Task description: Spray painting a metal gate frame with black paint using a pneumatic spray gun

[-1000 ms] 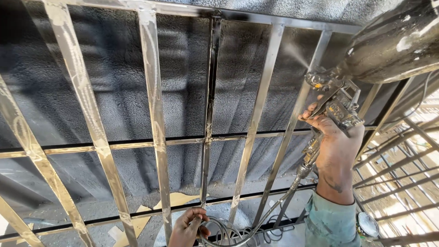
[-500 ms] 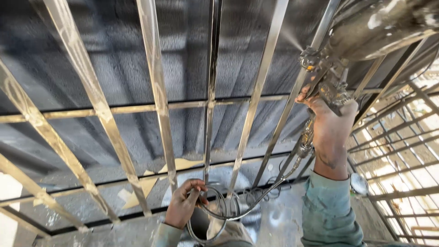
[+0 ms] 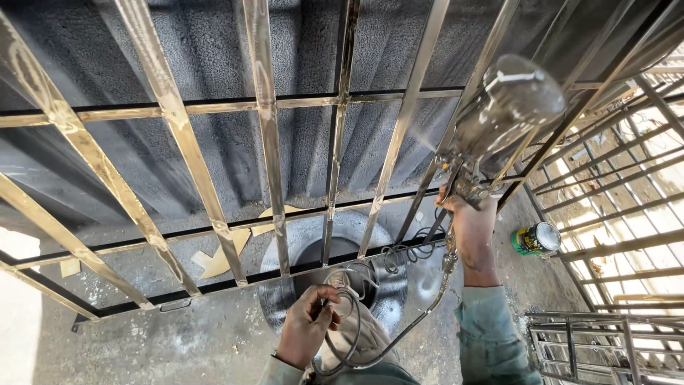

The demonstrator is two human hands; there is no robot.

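Observation:
My right hand [image 3: 472, 227] grips a metal spray gun [image 3: 491, 121] with a shiny cup on top, held up against a slanted bar of a metal grille [image 3: 265, 135]. A faint mist shows at the gun's nozzle, left of the cup. A thin hose [image 3: 420, 314] runs down from the gun's handle. My left hand [image 3: 308, 329] is lower down, closed on loops of that hose near my body. Most of the grille's bars are shiny bare metal; some frame bars are black.
A black-sprayed corrugated sheet [image 3: 214, 57] stands behind the grille. A tyre [image 3: 377, 285] and cardboard scraps [image 3: 224, 257] lie on the concrete floor. A small green can [image 3: 536, 239] sits at the right. More metal frames [image 3: 605, 342] are stacked at the right edge.
The view tilted down. My right hand and the spray gun moved lower and left along the bar. My left hand came further into view, holding the coiled hose.

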